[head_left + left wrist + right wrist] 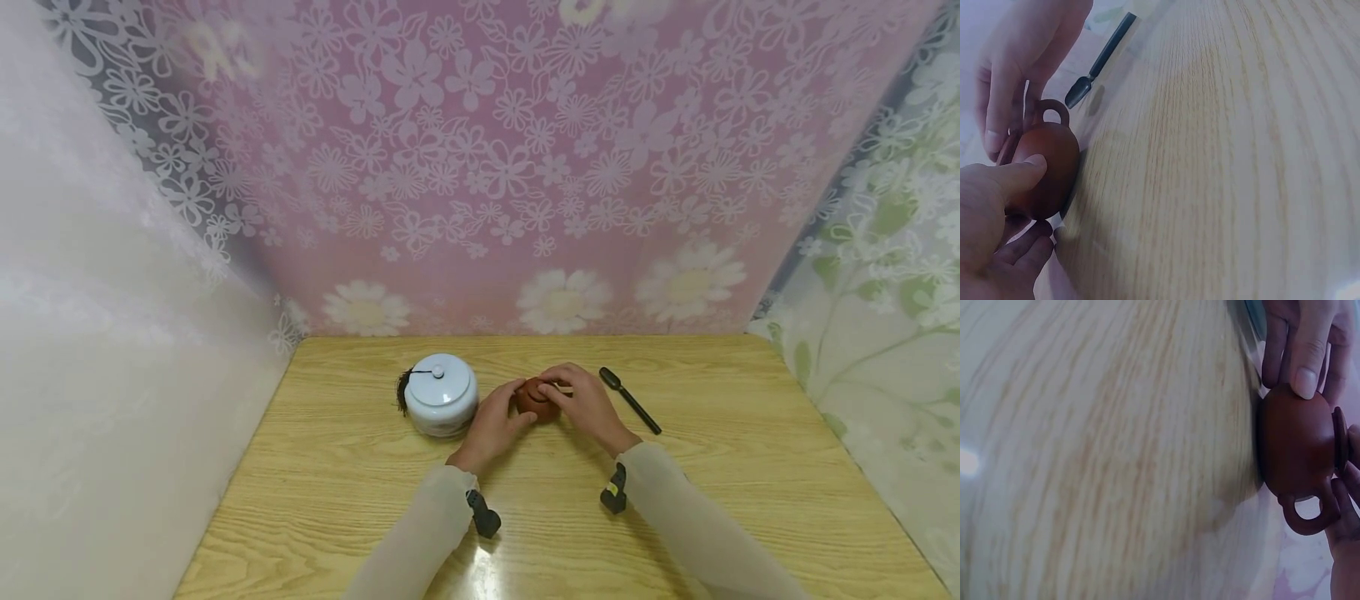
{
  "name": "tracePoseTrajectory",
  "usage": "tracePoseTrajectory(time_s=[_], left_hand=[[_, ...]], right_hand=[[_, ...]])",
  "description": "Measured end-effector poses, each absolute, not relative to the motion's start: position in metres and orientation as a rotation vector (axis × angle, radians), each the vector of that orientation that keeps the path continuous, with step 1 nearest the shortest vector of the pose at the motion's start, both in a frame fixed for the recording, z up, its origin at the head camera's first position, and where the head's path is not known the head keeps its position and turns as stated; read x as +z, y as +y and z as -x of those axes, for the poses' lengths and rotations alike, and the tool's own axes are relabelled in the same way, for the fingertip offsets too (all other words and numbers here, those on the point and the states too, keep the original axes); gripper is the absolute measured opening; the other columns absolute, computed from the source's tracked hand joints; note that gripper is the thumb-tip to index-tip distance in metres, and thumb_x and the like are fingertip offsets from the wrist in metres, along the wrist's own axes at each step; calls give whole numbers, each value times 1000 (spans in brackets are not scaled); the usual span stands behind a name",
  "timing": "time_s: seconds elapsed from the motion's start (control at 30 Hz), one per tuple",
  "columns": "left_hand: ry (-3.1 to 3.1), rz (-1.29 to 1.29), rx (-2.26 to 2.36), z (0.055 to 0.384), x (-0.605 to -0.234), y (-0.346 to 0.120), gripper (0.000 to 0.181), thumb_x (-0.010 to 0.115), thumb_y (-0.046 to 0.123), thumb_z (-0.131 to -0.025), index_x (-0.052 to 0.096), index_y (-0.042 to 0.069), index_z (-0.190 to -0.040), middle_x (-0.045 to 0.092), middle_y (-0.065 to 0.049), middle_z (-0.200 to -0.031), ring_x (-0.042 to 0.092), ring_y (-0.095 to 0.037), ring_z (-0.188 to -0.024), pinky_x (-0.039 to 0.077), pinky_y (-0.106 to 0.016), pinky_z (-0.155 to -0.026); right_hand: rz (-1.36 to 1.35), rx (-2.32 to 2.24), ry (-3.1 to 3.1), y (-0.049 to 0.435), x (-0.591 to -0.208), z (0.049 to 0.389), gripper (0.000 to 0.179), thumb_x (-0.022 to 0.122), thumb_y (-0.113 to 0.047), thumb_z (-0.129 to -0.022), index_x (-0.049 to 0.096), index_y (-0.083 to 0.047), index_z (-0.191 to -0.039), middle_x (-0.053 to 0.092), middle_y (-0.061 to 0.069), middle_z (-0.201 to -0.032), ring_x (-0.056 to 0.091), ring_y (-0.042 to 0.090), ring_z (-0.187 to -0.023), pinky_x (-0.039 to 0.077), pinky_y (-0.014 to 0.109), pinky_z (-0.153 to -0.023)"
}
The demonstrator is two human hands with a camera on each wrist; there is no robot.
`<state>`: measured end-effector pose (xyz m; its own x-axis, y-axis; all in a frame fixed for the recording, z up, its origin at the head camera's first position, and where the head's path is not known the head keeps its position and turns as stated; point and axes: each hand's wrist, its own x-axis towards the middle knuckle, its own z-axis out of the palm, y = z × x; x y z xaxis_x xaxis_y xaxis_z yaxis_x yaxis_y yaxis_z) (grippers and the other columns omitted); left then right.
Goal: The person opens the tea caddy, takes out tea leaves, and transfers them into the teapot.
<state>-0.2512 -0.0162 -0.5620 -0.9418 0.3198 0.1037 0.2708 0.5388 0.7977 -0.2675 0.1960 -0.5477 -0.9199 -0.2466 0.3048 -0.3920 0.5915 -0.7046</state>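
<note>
A small reddish-brown clay teapot stands on the wooden table between both hands. My left hand grips its body from the left, the thumb along the near side and the other fingers round behind. From the right, my right hand pinches the teapot's lid at the top; the knob is hidden by the fingers. In the right wrist view the lid sits at the pot's mouth, and the loop handle points toward the right hand's side. The spout is hidden.
Left of the left hand stands a pale blue lidded jar with a dark tassel. A black scoop with a long handle lies right of the right hand. Floral curtains border the table's back and sides.
</note>
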Motion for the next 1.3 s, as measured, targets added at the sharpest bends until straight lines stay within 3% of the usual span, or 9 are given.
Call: tracePoseTrajectory(time_s=[0.5,0.9,1.1,1.3], left_hand=[[2706,-480,1371,252,-561,-15,63,76,24,-106,50,13,-163,57,-12,-162,54,-32,-151,48,-51,-121],[2705,-478,1378,252,-563,-13,65,77,24,-105,51,14,-163,58,-11,-160,55,-31,-150,46,-50,-123],[2712,-485,1379,251,-562,-14,65,78,23,-104,52,13,-162,59,-12,-160,54,-32,-150,45,-51,-123],[2716,-494,1374,252,-562,-14,65,79,23,-104,52,13,-162,60,-13,-158,55,-32,-150,45,-50,-123]], right_hand=[[-552,1144,-2560,218,-546,250,19,81,-23,-101,83,-17,-119,78,4,-123,73,28,-113,62,56,-93],[-578,993,-2601,243,-547,227,20,85,-19,-97,83,-15,-117,79,3,-119,75,27,-110,62,53,-93],[-624,933,-2579,252,-554,216,20,87,-14,-94,84,-13,-114,79,3,-114,76,25,-104,64,50,-87],[-641,941,-2580,258,-564,206,19,88,-15,-93,84,-18,-112,79,-5,-112,75,19,-104,63,45,-88]])
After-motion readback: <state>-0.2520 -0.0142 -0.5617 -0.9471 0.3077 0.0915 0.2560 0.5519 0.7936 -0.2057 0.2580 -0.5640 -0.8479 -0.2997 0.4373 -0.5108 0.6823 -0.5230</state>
